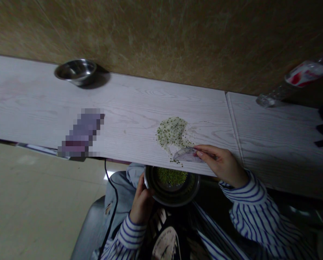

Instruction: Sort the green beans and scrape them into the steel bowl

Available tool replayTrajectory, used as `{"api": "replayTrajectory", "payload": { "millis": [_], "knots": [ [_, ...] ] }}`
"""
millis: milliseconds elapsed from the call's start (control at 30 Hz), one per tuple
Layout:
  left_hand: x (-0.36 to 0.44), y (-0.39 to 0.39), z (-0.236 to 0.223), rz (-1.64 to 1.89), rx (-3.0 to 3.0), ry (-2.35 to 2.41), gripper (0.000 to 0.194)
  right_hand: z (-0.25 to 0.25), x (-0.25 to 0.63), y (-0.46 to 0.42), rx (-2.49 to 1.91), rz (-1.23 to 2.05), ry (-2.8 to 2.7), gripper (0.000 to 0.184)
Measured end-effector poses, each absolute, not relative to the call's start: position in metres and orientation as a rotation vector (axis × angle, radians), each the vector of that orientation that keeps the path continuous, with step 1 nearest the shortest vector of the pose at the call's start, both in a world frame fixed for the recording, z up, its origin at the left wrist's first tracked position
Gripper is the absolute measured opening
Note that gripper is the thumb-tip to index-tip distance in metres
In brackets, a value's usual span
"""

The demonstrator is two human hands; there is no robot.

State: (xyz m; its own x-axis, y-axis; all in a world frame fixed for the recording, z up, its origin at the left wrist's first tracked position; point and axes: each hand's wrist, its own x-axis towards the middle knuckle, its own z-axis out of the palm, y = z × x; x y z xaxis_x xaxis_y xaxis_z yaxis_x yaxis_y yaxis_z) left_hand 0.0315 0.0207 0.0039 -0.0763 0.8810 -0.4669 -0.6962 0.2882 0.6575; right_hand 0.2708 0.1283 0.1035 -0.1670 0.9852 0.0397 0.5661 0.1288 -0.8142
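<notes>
My left hand (143, 202) grips the left side of a steel bowl (165, 198), held just below the table's front edge over my lap. Green beans (172, 177), like mung beans, lie in that bowl. In my right hand (223, 163), thumb and fingers pinch a thin clear plastic piece (187, 154) with a curved edge. It rests low over the tabletop near the edge, above the bowl. Touching or close beyond it spreads a pile of white grains mixed with green beans (172, 131). A few loose beans are scattered by the plastic piece's tip.
A second steel bowl (76, 72) stands against the wall at the back left. A blurred-out flat object (82, 131) lies near the front edge of the white table (129, 108). A clear bottle (297, 81) is at the right, and a black cable (115, 195) hangs down.
</notes>
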Motion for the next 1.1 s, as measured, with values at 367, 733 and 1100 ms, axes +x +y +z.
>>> {"api": "replayTrajectory", "payload": {
  "millis": [367, 733, 1100],
  "knots": [
    [0.0314, 0.0195, 0.0042, 1.293, 0.231, 1.022, 0.054, 0.1005, 0.2724, 0.1288, -1.501, 0.865, -1.803, 0.023],
    [0.0329, 0.0203, 0.0073, 1.318, 0.226, 0.987, 0.056, 0.1001, 0.2676, 0.1303, -1.487, 0.904, -1.803, 0.024],
    [0.0345, 0.0229, 0.0090, 1.320, 0.212, 0.993, 0.056, 0.0956, 0.2662, 0.1317, -1.485, 0.921, -1.759, 0.026]
  ]
}}
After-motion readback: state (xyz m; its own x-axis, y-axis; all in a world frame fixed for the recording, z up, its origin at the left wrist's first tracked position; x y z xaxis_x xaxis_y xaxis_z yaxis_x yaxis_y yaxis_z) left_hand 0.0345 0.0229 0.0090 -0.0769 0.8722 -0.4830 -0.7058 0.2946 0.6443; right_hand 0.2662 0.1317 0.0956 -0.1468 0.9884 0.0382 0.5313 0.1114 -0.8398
